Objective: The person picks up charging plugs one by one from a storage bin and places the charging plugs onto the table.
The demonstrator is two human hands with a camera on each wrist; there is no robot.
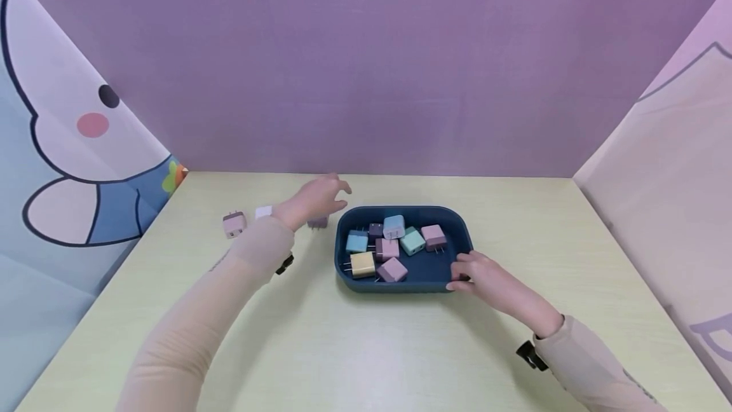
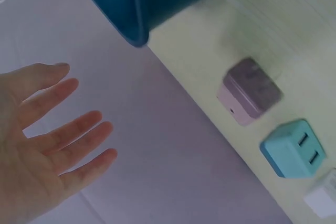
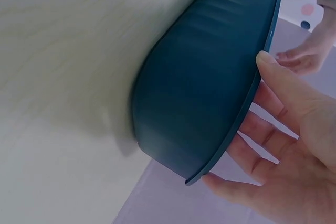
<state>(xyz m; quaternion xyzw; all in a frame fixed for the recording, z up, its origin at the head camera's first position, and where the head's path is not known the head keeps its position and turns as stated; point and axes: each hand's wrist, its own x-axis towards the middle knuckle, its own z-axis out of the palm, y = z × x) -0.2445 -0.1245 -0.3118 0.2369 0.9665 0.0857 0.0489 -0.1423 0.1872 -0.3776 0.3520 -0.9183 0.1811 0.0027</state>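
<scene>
A dark blue basin stands on the table with several small charger plugs inside, among them a yellow one, a green one and a pink one. At its near right corner my right hand grips the rim, thumb outside and fingers over the edge. My left hand hovers left of the basin with fingers spread and nothing in them. Below it on the table lies a purple-and-pink plug. Beside that are a light blue plug and a white plug.
Farther left on the table lies another pink plug. A purple cloth wall rises behind the table. Printed panels flank it, the left one bearing a cartoon figure.
</scene>
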